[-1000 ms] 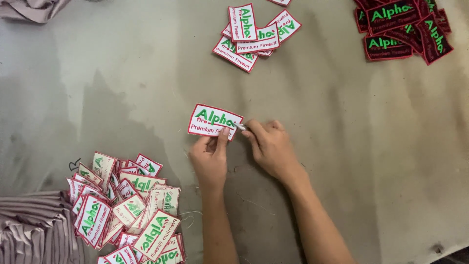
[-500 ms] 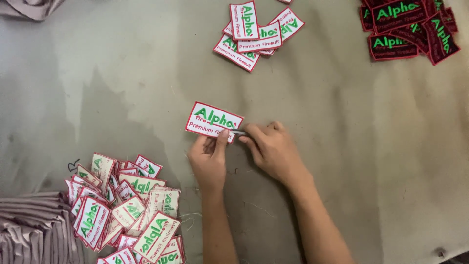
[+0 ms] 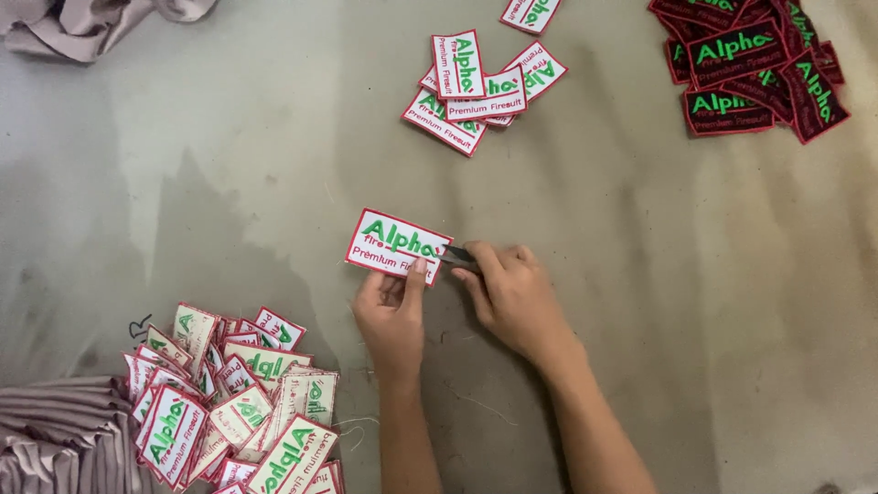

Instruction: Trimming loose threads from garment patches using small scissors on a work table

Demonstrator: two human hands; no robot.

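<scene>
Left hand point(image 3: 391, 316): you pinch the white rectangular embroidered patch with red border point(image 3: 397, 247) by its lower edge, just above the grey bench point(image 3: 640, 274).
Right hand point(image 3: 512, 295): clenched on a small dark metal snipper point(image 3: 459, 255), tip at the patch's right edge.
Done, I judge: the small white patch pile point(image 3: 476, 87) far up.
Left: the big heap of white patches point(image 3: 229, 402) near your left.

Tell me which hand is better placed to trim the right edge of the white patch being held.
Right, probably. The right hand already holds a small metal tool with its tip at the right edge of the white patch. The left hand pins that patch from below, thumb on its lower edge.
</scene>
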